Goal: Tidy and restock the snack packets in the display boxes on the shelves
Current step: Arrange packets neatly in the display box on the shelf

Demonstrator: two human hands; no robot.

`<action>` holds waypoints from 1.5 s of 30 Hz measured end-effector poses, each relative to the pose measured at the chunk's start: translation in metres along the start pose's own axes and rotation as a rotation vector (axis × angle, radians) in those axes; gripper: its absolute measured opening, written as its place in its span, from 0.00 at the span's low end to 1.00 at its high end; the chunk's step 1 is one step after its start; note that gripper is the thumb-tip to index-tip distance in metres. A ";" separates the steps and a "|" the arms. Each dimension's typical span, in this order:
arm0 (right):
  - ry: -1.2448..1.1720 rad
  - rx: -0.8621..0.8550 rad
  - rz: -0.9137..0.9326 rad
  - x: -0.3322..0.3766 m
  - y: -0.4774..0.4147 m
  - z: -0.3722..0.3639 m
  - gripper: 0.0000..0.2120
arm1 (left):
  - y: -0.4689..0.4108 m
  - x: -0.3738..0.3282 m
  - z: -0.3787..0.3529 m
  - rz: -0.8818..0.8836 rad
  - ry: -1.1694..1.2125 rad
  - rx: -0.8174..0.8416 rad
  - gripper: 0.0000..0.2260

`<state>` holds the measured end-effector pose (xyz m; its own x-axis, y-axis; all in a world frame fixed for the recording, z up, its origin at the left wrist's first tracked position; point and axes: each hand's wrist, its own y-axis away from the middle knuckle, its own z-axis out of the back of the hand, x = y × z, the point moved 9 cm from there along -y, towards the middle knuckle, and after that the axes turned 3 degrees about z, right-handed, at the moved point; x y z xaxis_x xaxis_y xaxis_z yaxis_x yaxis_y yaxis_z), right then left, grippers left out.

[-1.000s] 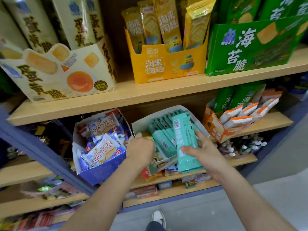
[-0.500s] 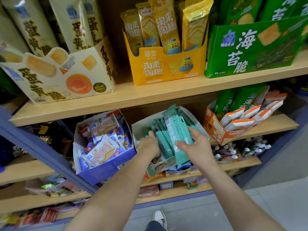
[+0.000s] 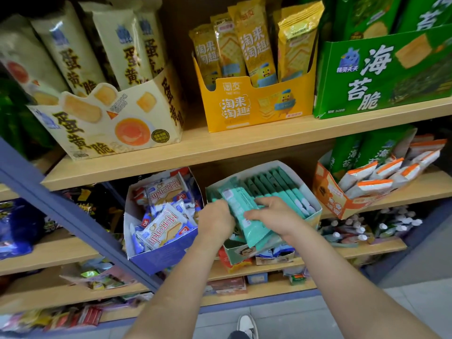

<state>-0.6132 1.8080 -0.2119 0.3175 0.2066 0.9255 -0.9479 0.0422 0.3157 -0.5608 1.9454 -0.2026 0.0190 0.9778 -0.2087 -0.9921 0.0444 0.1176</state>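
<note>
While both hands reach into the teal display box [image 3: 238,252] on the middle shelf, the right grip [image 3: 276,216] clasps a teal packet [image 3: 253,232] tilted across that box's front-left corner. The left grip [image 3: 215,221] curls against the packet's left edge; whether it grasps anything cannot be told. A blue wafer box [image 3: 161,255] stands just left of the teal box.

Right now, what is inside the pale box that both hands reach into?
In the pale box teal packets stand in a row. A loose teal packet lies over its front, gripped by the right hand, the left hand beside it. The box floor and left fingertips are hidden.
</note>
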 end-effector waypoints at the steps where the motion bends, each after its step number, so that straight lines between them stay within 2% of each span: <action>1: 0.056 0.002 -0.011 -0.001 -0.002 0.000 0.21 | -0.001 0.000 0.000 -0.006 -0.003 -0.001 0.08; 3: 0.183 -0.045 0.004 0.001 -0.005 0.009 0.22 | -0.002 -0.002 -0.003 -0.011 0.022 0.028 0.09; 6: 0.265 -0.158 0.046 0.007 -0.005 0.026 0.17 | 0.000 -0.012 -0.017 -0.024 0.152 0.136 0.10; 8: 0.210 -0.213 0.049 0.006 -0.003 0.038 0.21 | 0.005 -0.021 -0.025 -0.027 0.252 0.190 0.15; 10: 0.038 -0.233 0.023 -0.002 -0.001 0.048 0.24 | 0.007 -0.026 -0.033 -0.028 0.318 0.204 0.20; 12: -0.086 -0.215 0.003 -0.007 0.004 0.052 0.26 | 0.007 -0.024 -0.035 -0.004 0.395 0.189 0.21; 18: 0.020 -0.194 0.101 0.001 0.001 0.040 0.26 | -0.002 -0.021 -0.035 0.084 0.748 0.164 0.17; 22: -0.191 -0.027 0.060 0.001 -0.014 0.012 0.23 | -0.004 -0.014 -0.046 0.172 0.961 0.261 0.15; 25: -0.063 0.031 0.003 -0.011 -0.027 0.000 0.24 | -0.006 -0.002 -0.064 0.305 1.162 0.378 0.22; 27: 0.118 0.004 0.027 -0.012 -0.033 -0.001 0.24 | -0.006 0.001 -0.063 0.291 1.012 0.363 0.21; 30: 0.439 -0.091 0.159 0.002 -0.034 -0.003 0.22 | -0.007 -0.002 -0.061 0.206 0.535 0.290 0.21; 33: 0.643 -0.169 0.275 0.007 -0.027 -0.014 0.29 | -0.003 -0.004 -0.066 0.208 0.279 0.312 0.25; 35: 0.696 -0.174 0.328 0.004 -0.025 -0.019 0.30 | -0.003 -0.003 -0.067 0.210 0.209 0.296 0.24; 40: 0.684 -0.177 0.298 0.002 -0.030 -0.014 0.22 | -0.003 -0.008 -0.060 0.166 0.183 0.256 0.22; 43: 0.705 -0.197 0.297 0.005 -0.032 -0.013 0.20 | -0.002 -0.012 -0.042 0.084 0.062 0.199 0.21; 45: 0.722 -0.198 0.297 0.005 -0.033 -0.017 0.16 | 0.000 -0.013 -0.027 0.007 -0.032 0.151 0.17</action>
<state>-0.5812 1.8239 -0.2213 0.0205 0.8147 0.5795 -0.9986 0.0449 -0.0278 -0.5643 1.9275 -0.2267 0.0182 0.9842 -0.1763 -0.9623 0.0651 0.2642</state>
